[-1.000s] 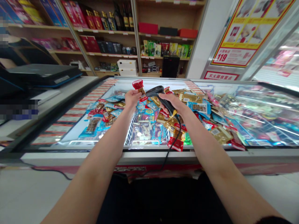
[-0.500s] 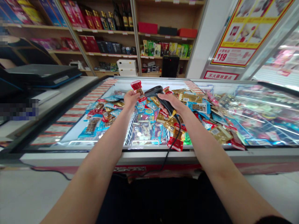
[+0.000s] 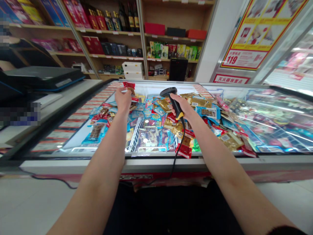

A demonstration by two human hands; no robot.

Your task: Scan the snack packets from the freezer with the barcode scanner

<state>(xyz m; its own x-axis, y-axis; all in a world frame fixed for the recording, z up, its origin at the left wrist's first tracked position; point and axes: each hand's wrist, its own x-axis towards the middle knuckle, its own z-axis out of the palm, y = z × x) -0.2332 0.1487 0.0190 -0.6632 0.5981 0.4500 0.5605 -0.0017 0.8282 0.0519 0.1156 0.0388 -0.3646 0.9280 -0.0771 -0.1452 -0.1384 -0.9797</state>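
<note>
Hands apart above a chest freezer [image 3: 156, 164]. Left hand [image 3: 123, 100] pinches a crinkled red-and-gold foil snack packet [image 3: 129, 88] at the fingertips, over the heap. Right hand [image 3: 179, 106] clamps a black plastic pistol-grip barcode scanner [image 3: 172, 101]; its black cord [image 3: 179, 153] drops across the freezer's front edge. Glossy foil packets [image 3: 151, 130] lie piled around a white wire divider [image 3: 135, 130]. Wooden shelves [image 3: 156, 19] of boxed goods stand beyond.

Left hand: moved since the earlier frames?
Yes, leftward: the left hand now sits left of the white wire divider in the freezer, not above it.
</note>
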